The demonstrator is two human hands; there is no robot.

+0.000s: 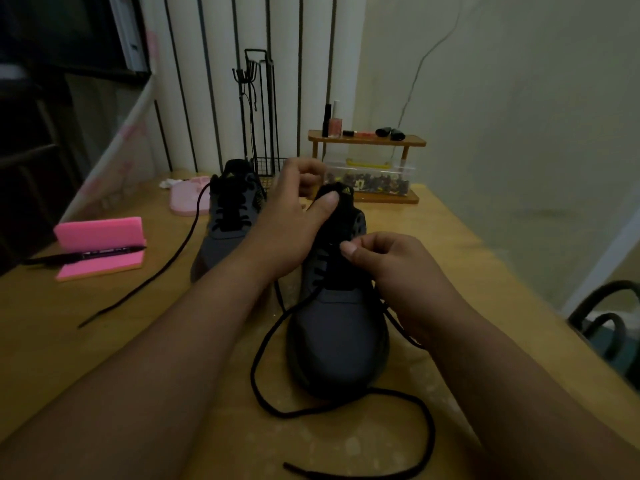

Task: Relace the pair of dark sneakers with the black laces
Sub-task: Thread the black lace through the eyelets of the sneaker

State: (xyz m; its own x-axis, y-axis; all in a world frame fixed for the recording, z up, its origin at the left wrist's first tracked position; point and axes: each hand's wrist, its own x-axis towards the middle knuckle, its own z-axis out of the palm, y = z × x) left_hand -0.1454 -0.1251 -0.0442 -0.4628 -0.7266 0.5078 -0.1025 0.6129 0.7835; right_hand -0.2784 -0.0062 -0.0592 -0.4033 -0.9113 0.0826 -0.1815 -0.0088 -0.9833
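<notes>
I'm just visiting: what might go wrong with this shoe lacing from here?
The long loose lace loops around the toe of the near sneaker; a pull by the right hand, which pinches it, might snag it there. The left hand holds only the tongue, so the sneaker may shift. In this dim light, black lace on black eyelets makes skipping one easy.

On a wooden table, two dark grey sneakers, toes toward the camera. Around the raised tongue of the near sneaker, the left hand, thumb pressed on its front. At the eyelets just below, the right hand, thumb and fingertips pinching the black lace, loose length looped round the toe. To the left, the far sneaker, a second black lace trailing across the table near a pink foam holder with a marker pen.
</notes>
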